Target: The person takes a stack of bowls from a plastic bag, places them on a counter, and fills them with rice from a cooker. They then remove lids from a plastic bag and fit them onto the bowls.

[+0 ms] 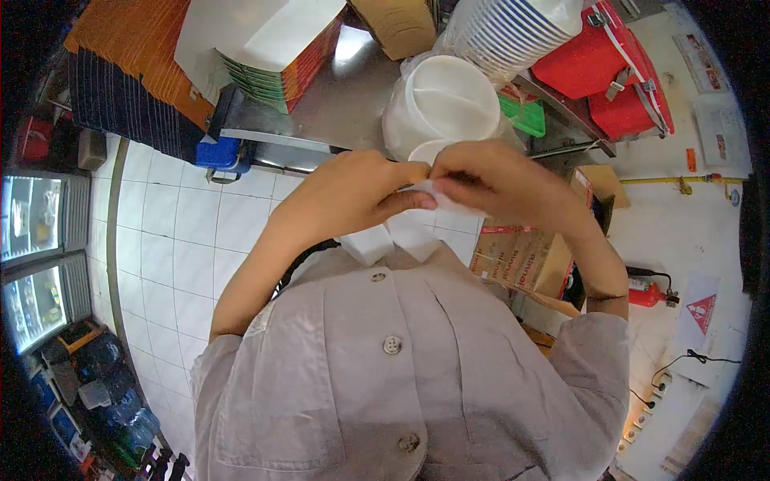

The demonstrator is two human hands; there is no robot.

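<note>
My left hand (357, 188) and my right hand (501, 180) meet in front of my chest, fingers bent and pinching. Between the fingertips is a thin white piece (453, 200), mostly covered, whose kind I cannot make out. Just behind the fingers shows the rim of a white round container (425, 150). Below the hands, close to my shirt, two white box-like shapes (367, 244) stick out side by side; what they belong to is hidden.
A steel counter (353, 100) carries folded cartons (285, 72), a wrapped white tub (453, 100) and stacked white bowls (513, 36). Red bags (597, 64) are at the right. An open cardboard box (521, 256) and a fire extinguisher (646, 293) are by the wall.
</note>
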